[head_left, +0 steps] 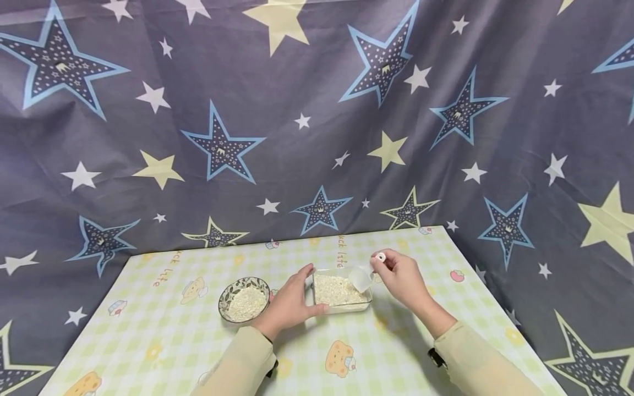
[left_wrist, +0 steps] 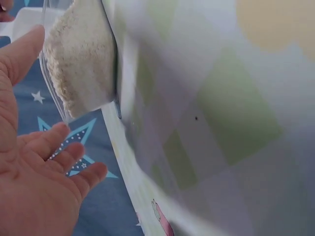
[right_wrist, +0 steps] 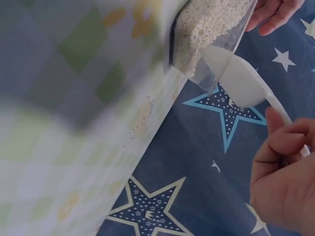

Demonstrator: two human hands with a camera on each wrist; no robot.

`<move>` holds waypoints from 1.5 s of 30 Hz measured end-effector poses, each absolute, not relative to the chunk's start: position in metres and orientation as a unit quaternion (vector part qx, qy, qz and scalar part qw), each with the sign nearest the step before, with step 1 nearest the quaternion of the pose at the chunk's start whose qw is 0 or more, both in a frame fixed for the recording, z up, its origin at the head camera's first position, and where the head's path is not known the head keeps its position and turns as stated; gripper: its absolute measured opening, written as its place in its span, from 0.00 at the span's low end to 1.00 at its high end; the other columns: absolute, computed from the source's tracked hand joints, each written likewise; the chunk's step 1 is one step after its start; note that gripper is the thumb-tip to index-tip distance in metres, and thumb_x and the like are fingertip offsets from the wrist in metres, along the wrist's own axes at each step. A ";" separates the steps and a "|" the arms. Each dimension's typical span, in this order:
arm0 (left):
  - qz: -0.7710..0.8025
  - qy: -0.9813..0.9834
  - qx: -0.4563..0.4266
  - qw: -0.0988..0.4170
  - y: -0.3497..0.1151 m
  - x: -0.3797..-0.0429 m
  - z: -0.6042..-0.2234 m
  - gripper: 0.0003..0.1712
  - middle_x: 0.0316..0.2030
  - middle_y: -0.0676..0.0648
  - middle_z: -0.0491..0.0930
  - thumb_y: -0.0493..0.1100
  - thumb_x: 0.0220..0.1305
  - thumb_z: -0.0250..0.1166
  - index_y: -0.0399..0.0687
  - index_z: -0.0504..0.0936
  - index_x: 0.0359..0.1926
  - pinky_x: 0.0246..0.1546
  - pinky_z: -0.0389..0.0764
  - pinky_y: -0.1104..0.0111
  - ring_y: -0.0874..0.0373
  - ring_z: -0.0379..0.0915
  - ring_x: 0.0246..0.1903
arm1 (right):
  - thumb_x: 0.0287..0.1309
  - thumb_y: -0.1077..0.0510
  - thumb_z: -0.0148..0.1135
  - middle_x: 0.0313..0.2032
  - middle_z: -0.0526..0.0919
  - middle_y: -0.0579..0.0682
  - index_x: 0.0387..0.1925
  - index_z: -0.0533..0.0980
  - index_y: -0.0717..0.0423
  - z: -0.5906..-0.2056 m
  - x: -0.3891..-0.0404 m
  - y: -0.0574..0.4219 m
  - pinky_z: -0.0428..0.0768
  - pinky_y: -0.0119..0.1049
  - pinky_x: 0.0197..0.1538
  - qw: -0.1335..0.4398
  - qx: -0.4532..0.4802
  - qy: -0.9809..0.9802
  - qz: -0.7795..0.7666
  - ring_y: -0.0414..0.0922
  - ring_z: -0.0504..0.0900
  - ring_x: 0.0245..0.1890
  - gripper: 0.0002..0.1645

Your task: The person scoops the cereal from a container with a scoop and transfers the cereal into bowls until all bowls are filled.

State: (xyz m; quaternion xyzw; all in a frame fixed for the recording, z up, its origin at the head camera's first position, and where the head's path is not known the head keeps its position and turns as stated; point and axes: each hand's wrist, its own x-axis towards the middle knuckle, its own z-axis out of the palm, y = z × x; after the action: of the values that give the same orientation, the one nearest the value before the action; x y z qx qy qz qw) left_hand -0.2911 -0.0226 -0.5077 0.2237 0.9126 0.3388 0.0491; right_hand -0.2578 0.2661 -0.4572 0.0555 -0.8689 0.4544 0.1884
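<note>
A clear rectangular glass container [head_left: 354, 308] holds pale flakes like rolled oats [head_left: 335, 290]. My right hand [head_left: 403, 279] pinches the handle of a white plastic scoop [head_left: 360, 279] above the container's right side. In the right wrist view, the head of the scoop [right_wrist: 241, 81] dips past the glass wall into the flakes. My left hand [head_left: 289, 302] rests at the container's left side, thumb by the near edge and fingers spread toward the far corner. Its fingers [left_wrist: 91, 177] look straight and loose in the left wrist view, with the thumb near the rim.
Left of my left hand stands a dark-patterned bowl [head_left: 224, 308] with more of the flakes inside. Everything sits on a green-and-white checked tablecloth [head_left: 188, 341] with cartoon prints. A grey-blue curtain [head_left: 297, 154] with stars hangs behind the table.
</note>
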 end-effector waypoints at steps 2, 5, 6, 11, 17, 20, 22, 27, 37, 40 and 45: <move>0.341 0.911 0.228 0.049 -0.023 -0.292 -0.508 0.67 0.80 0.43 0.67 0.62 0.57 0.81 0.42 0.53 0.85 0.78 0.69 0.43 0.38 0.63 0.79 | 0.72 0.58 0.68 0.27 0.90 0.48 0.40 0.87 0.56 -0.454 -0.258 0.263 0.76 0.27 0.28 0.182 0.071 -0.882 0.430 0.35 0.79 0.24 0.06; 0.340 0.911 0.229 0.052 -0.024 -0.294 -0.508 0.67 0.80 0.45 0.68 0.62 0.57 0.81 0.43 0.53 0.85 0.78 0.70 0.44 0.39 0.63 0.79 | 0.73 0.57 0.66 0.24 0.88 0.47 0.38 0.87 0.54 -0.452 -0.259 0.260 0.71 0.29 0.26 0.166 0.080 -0.894 0.408 0.33 0.74 0.20 0.07; 0.341 0.911 0.228 0.053 -0.023 -0.294 -0.507 0.67 0.80 0.46 0.68 0.63 0.57 0.81 0.43 0.54 0.85 0.78 0.70 0.44 0.40 0.63 0.79 | 0.73 0.57 0.66 0.24 0.88 0.47 0.38 0.87 0.54 -0.451 -0.259 0.259 0.71 0.29 0.26 0.158 0.076 -0.895 0.409 0.34 0.74 0.20 0.08; 0.338 0.913 0.225 0.051 -0.023 -0.294 -0.506 0.67 0.79 0.49 0.69 0.64 0.55 0.82 0.45 0.55 0.85 0.78 0.70 0.45 0.42 0.64 0.79 | 0.72 0.59 0.65 0.27 0.91 0.55 0.40 0.87 0.60 -0.457 -0.260 0.256 0.72 0.28 0.23 0.113 0.002 -0.881 0.460 0.35 0.76 0.19 0.09; 0.327 0.916 0.227 0.041 -0.023 -0.295 -0.504 0.68 0.78 0.48 0.71 0.64 0.54 0.82 0.43 0.56 0.84 0.77 0.72 0.47 0.42 0.66 0.77 | 0.72 0.58 0.64 0.28 0.92 0.57 0.43 0.86 0.64 -0.467 -0.260 0.253 0.69 0.26 0.22 0.077 -0.100 -0.824 0.552 0.36 0.75 0.17 0.12; 0.328 0.917 0.224 0.043 -0.023 -0.295 -0.503 0.68 0.79 0.48 0.70 0.65 0.54 0.82 0.44 0.56 0.85 0.78 0.71 0.47 0.43 0.66 0.78 | 0.73 0.57 0.64 0.27 0.92 0.54 0.46 0.86 0.66 -0.471 -0.260 0.252 0.69 0.26 0.22 0.070 -0.125 -0.799 0.584 0.36 0.74 0.17 0.13; 0.330 0.916 0.224 0.043 -0.024 -0.295 -0.503 0.68 0.79 0.48 0.70 0.66 0.54 0.82 0.44 0.56 0.85 0.78 0.71 0.46 0.42 0.66 0.78 | 0.74 0.57 0.64 0.26 0.91 0.52 0.48 0.85 0.66 -0.475 -0.260 0.251 0.68 0.26 0.21 0.065 -0.139 -0.782 0.604 0.35 0.73 0.17 0.15; 0.330 0.916 0.225 0.043 -0.024 -0.294 -0.503 0.68 0.78 0.48 0.70 0.65 0.54 0.82 0.43 0.56 0.84 0.77 0.72 0.46 0.42 0.66 0.77 | 0.76 0.57 0.63 0.25 0.91 0.49 0.53 0.83 0.67 -0.487 -0.260 0.247 0.67 0.25 0.20 0.060 -0.161 -0.744 0.645 0.34 0.72 0.16 0.17; 0.333 0.914 0.225 0.046 -0.022 -0.294 -0.506 0.67 0.79 0.48 0.70 0.64 0.55 0.82 0.44 0.56 0.85 0.77 0.72 0.46 0.42 0.66 0.77 | 0.78 0.57 0.60 0.24 0.89 0.46 0.52 0.81 0.69 -0.499 -0.258 0.240 0.64 0.25 0.20 0.060 -0.170 -0.702 0.689 0.34 0.71 0.16 0.16; 0.332 0.914 0.227 0.047 -0.022 -0.295 -0.507 0.68 0.79 0.48 0.70 0.65 0.55 0.82 0.44 0.55 0.85 0.77 0.72 0.46 0.42 0.66 0.77 | 0.78 0.57 0.60 0.24 0.90 0.45 0.55 0.80 0.71 -0.501 -0.258 0.243 0.64 0.24 0.19 0.059 -0.182 -0.688 0.700 0.34 0.70 0.17 0.19; 0.331 0.915 0.226 0.044 -0.023 -0.295 -0.507 0.68 0.79 0.48 0.70 0.66 0.54 0.82 0.44 0.56 0.85 0.77 0.72 0.46 0.42 0.66 0.77 | 0.79 0.54 0.59 0.24 0.90 0.41 0.61 0.77 0.69 -0.504 -0.260 0.250 0.66 0.23 0.20 0.045 -0.191 -0.672 0.714 0.31 0.70 0.17 0.23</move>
State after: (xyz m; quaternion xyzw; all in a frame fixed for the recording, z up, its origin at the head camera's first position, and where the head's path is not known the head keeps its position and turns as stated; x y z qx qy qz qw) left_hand -0.2954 -0.0226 -0.5074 0.2260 0.9150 0.3313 0.0437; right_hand -0.2597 0.2501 -0.5037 -0.1906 -0.6719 0.7143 0.0448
